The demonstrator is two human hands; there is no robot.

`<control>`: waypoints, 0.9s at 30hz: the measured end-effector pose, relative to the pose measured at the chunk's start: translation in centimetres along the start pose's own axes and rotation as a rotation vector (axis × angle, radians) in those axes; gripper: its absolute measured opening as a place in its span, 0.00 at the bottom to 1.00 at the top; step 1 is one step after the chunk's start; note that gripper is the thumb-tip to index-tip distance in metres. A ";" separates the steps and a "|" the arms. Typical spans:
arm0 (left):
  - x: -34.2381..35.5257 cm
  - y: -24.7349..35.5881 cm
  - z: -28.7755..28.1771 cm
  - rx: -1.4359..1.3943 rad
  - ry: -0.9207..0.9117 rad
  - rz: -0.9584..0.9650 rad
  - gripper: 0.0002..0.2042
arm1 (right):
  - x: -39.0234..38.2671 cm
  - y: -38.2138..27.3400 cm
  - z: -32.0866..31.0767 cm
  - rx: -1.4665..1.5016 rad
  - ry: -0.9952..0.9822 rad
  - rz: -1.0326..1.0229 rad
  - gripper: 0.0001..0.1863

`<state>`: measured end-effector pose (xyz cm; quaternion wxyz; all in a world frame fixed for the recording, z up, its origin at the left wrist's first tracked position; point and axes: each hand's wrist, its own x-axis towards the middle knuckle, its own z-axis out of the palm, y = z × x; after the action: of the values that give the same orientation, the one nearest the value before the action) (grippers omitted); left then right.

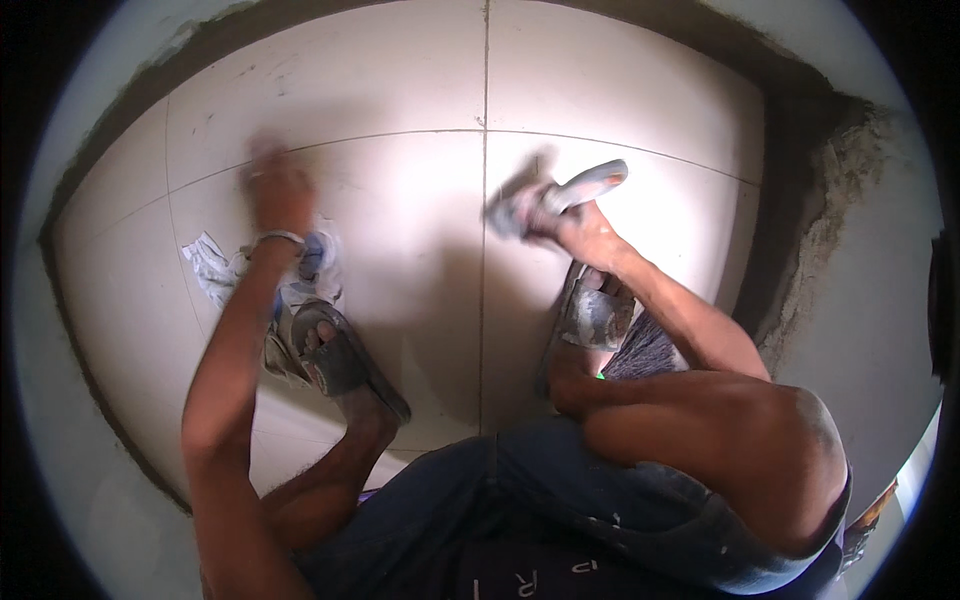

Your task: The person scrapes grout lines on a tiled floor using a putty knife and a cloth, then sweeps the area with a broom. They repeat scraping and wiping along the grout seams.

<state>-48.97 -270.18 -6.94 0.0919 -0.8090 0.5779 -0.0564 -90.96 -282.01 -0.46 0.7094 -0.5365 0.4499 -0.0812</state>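
My right hand [580, 228] is closed round a grey-handled tool [597, 182], held low over the pale tiles ahead of my right foot. The rounded grey end sticks out past my thumb side; its other end is smeared by motion, so its exact kind does not show. My left hand [280, 195], a bracelet at its wrist, is over the floor at the left, its fingers blurred. Just below that wrist lies a crumpled white and blue cloth [322, 262], partly hidden by my forearm. Whether the hand holds anything cannot be made out.
Pale floor tiles [420, 200] with dark joints spread before me. My sandalled feet [345, 360] stand apart. Dark bristles [645, 350] show beside my right foot. A rough-edged wall [830, 230] rises at the right, and another wall [50, 400] borders the left.
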 end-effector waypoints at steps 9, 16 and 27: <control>-9.5 20.5 -6.3 -0.683 -0.242 1.079 0.29 | 0.0 0.2 -8.6 0.192 0.507 0.040 0.13; 4.5 10.8 -3.9 -0.287 -0.022 0.452 0.30 | 3.8 -2.4 -6.4 -0.278 0.150 -0.045 0.21; 5.0 4.9 -1.4 -0.256 0.054 0.300 0.29 | 7.1 -4.4 -3.6 -0.377 -0.187 -0.174 0.15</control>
<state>-52.10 -276.58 -6.67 -0.0196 -0.7171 0.6967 0.0102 -87.76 -290.53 -0.75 0.6254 -0.7017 0.3413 -0.0062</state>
